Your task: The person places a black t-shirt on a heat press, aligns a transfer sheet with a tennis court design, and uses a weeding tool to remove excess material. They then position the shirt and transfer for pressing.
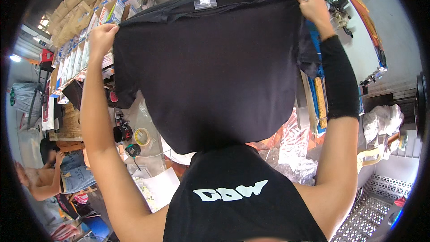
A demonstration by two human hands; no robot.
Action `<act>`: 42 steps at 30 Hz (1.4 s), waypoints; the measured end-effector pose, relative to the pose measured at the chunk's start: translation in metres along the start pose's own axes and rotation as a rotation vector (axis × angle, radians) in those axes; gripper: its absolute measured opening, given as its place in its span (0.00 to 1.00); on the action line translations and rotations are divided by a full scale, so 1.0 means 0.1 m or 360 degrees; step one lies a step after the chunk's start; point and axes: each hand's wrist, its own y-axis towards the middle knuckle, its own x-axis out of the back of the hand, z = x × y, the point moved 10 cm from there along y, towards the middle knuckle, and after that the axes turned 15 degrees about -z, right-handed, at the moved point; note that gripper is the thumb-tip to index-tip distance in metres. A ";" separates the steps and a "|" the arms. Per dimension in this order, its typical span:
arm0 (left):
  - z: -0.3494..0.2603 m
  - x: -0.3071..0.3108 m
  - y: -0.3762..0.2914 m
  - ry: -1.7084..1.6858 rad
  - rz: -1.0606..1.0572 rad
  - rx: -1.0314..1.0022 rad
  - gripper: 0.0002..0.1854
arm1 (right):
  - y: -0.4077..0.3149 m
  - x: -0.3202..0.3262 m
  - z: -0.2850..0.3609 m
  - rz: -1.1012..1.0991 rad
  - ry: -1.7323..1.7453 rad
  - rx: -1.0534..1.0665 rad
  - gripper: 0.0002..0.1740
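Observation:
A black T-shirt [215,74] hangs spread out between my two raised hands, its neck opening at the top with a small label [205,2] inside the collar. My left hand [103,38] pinches the shirt at its left shoulder edge. At the upper right, my right hand [310,5] grips the opposite shoulder edge. The short sleeves droop below each hand, and the hem falls close to my chest. A black sleeve [339,77] covers my right forearm.
Opened cardboard boxes [111,11] line a shelf at the upper left. On the table at left lie a roll of tape [142,136] and a black cup [122,133]. A white machine [359,43] with a metal bar stands upper right. Another person [43,181] sits at far left.

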 end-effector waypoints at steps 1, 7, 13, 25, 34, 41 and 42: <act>0.03 -0.24 0.07 0.0169 0.0006 -0.0039 0.16 | -0.05 -0.34 -0.05 0.0090 -0.0036 -0.0138 0.11; 0.74 -2.03 -0.42 -0.0974 0.0206 0.1357 0.15 | -1.27 -2.42 -0.36 0.0670 0.1351 -0.1746 0.17; 1.11 -2.75 -0.38 -0.1229 -0.0037 0.1489 0.14 | -1.03 -3.14 -0.58 0.0356 0.1052 -0.1492 0.16; 1.07 -2.38 -2.24 -0.1340 0.0244 0.1298 0.31 | -2.66 -1.69 0.00 0.0216 0.1078 -0.0809 0.29; 1.36 -1.12 -5.30 -0.2222 0.0820 0.2376 0.25 | -5.71 -0.80 -0.56 0.1204 0.1840 -0.2739 0.26; 1.53 -0.76 -5.25 -0.1958 0.1068 0.2180 0.13 | -5.34 -0.37 -0.76 0.0929 0.2040 -0.2503 0.21; 1.49 -0.82 -5.35 -0.1890 0.1244 0.2164 0.11 | -5.37 -0.37 -0.75 0.1099 0.1842 -0.2283 0.20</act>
